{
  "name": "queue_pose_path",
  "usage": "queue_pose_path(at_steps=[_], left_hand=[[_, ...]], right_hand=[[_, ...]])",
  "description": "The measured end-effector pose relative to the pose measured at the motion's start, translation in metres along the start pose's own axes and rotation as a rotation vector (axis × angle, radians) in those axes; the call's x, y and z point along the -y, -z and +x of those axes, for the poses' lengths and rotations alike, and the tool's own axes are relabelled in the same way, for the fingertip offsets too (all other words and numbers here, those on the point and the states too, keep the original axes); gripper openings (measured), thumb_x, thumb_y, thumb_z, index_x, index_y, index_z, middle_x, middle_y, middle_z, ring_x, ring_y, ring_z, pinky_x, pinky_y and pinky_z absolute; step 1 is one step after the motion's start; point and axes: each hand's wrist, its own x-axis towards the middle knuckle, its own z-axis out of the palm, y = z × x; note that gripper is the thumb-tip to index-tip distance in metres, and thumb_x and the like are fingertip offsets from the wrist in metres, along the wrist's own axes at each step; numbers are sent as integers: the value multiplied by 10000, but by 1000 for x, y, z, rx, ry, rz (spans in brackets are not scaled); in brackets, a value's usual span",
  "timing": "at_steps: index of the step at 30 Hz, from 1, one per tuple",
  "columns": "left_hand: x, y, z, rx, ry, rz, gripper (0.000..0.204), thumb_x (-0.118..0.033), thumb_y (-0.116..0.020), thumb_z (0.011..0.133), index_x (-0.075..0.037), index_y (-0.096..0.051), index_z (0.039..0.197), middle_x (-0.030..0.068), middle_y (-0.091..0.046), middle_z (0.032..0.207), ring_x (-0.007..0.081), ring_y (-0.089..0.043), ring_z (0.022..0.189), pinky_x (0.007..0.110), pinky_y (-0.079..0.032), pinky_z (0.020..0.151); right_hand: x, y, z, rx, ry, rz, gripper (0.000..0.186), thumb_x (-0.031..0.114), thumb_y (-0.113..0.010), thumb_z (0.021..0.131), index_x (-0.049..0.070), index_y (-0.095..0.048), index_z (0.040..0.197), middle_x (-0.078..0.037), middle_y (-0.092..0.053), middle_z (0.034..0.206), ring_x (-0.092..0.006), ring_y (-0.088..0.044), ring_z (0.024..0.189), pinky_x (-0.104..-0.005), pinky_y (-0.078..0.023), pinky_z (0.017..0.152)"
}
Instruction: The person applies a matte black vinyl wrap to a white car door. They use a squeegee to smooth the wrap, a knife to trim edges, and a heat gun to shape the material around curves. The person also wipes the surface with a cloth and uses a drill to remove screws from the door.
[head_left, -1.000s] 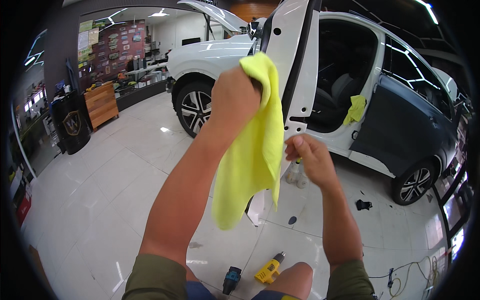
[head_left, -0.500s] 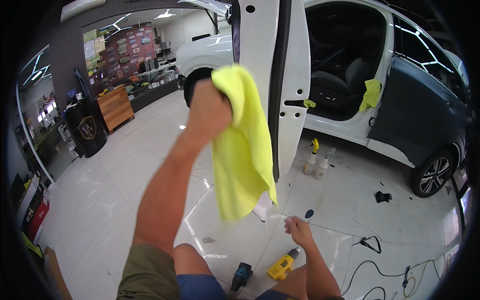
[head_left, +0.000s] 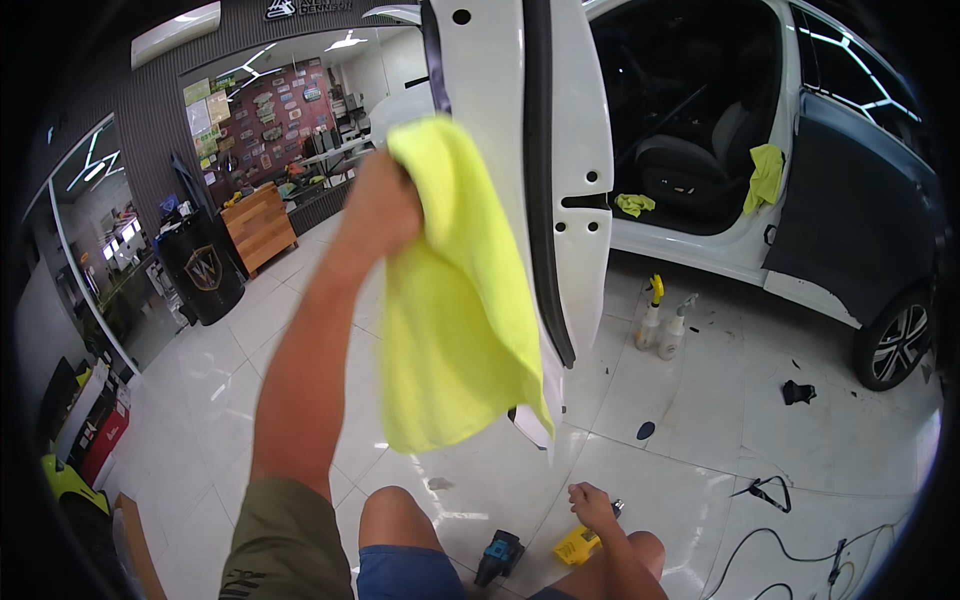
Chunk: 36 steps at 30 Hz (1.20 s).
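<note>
My left hand [head_left: 385, 205] is raised and closed on the top of a yellow-green microfibre cloth [head_left: 455, 320], which hangs down in front of the open white car door [head_left: 490, 110]. Whether the cloth touches the door, I cannot tell. The door stands edge-on, with a black rubber seal along it. Low down, my right hand [head_left: 592, 505] has its fingers curled in, its palm hidden. Just under it lies a yellow heat gun [head_left: 577, 546], partly covered by my forearm. A black and teal power tool [head_left: 499, 557] is on the floor between my legs.
Two spray bottles [head_left: 660, 330] stand below the car's door sill. More yellow cloths lie in the doorway [head_left: 634, 205] and hang on the pillar [head_left: 764, 178]. Black cable [head_left: 760, 530] and a dark oval piece [head_left: 646, 430] lie on the tiles. A black drum [head_left: 203, 275] and wooden cabinet [head_left: 259, 228] stand left.
My view has shifted a little. My left hand has moved left and slightly down in the picture, and the cloth spreads wider. My right hand is lower, over the heat gun.
</note>
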Motion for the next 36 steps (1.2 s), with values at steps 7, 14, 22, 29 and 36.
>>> queue_pose_path(at_steps=[7, 14, 22, 29, 36], left_hand=[[-6, -55, -107, 206, 257, -267, 166, -13, -613, 797, 16, -651, 957, 101, -704, 870, 157, -664, 823, 306, -517, 732], [-6, -66, -119, 135, 168, -261, 231, -51, -703, 735, 2, -656, 955, 101, -708, 880, 170, -676, 845, 311, -525, 755], [-10, -13, -37, 72, 148, 7, 304, -87, -631, 851, 27, -583, 1128, 133, -666, 1044, 222, -654, 933, 343, -520, 819], [-6, -99, -155, 46, 165, -241, 162, -63, -598, 792, 3, -639, 934, 135, -690, 823, 273, -690, 791, 365, -527, 680], [-12, -108, -195, 328, 442, -451, 217, -107, -668, 755, -41, -635, 958, 140, -681, 827, 338, -660, 771, 371, -522, 682]], right_hand=[[-16, -8, 1, -4, 64, -86, 361, 330, -533, 951, -11, -634, 1008, -98, -656, 779, -166, -644, 669, -308, -514, 656], [2, -7, -11, 17, 139, -227, 389, 374, -546, 930, 9, -645, 1023, -193, -669, 858, -326, -653, 802, -397, -511, 744], [12, -1, -21, 43, 169, -253, 391, 387, -567, 914, 10, -651, 976, -197, -661, 846, -365, -638, 808, -430, -504, 748], [11, -11, -22, 35, 179, -244, 384, 371, -563, 922, 2, -645, 994, -187, -662, 845, -330, -641, 793, -401, -505, 739], [67, 33, 4, -256, 200, 78, 306, 271, -536, 973, -22, -605, 1030, -56, -619, 809, -123, -593, 745, -279, -492, 703]])
